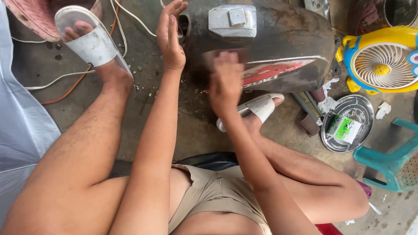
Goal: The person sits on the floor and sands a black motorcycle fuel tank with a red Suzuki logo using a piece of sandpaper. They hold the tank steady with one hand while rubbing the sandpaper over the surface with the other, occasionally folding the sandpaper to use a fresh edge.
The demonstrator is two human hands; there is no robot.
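The left hand (pixel 170 37), fingers spread and holding nothing, braces the motorcycle fuel tank (pixel 265 43) lying crosswise just beyond; the blurred right hand (pixel 225 82) presses its side, grip unclear.

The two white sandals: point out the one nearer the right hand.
The white sandal just below the blurred right hand, beside the dark motorcycle tank. The other sandal lies far left, beyond the left hand.

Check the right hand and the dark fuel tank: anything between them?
Nothing visible. The right hand, motion-blurred, lies against the near side of the dark fuel tank; whether it holds a cloth or pad cannot be told. The left hand is raised, open, beside the tank's left end.
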